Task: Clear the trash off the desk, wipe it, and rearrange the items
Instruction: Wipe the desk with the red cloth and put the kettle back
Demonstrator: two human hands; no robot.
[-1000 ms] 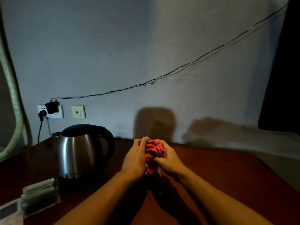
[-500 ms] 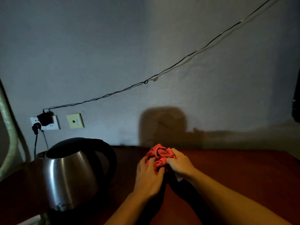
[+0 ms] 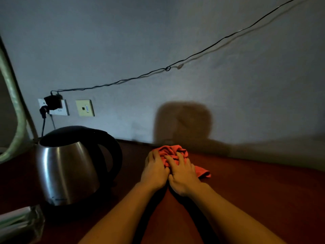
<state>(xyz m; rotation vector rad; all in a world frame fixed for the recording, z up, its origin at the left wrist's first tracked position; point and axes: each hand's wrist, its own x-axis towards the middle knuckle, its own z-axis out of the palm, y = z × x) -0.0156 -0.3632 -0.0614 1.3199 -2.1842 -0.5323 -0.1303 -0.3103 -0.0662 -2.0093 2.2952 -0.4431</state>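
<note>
Desk (image 3: pixel 255 191): dark red-brown, dim light, grey wall (image 3: pixel 158 41) behind with cable (image 3: pixel 211 48) strung across. Left hand (image 3: pixel 154 170) and right hand (image 3: pixel 184 173) press flat-fingered on crumpled red cloth (image 3: pixel 173 153) near wall edge. Steel kettle (image 3: pixel 66 171) left.

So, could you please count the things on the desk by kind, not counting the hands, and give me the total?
Cloth: 1, the red cloth bunched under the left hand and right hand.
Kettle: 1, the steel kettle on the left.
Clear packet: 1, the packet at the lower left edge, contents unclear.
Total: 3 on the desk.
</note>
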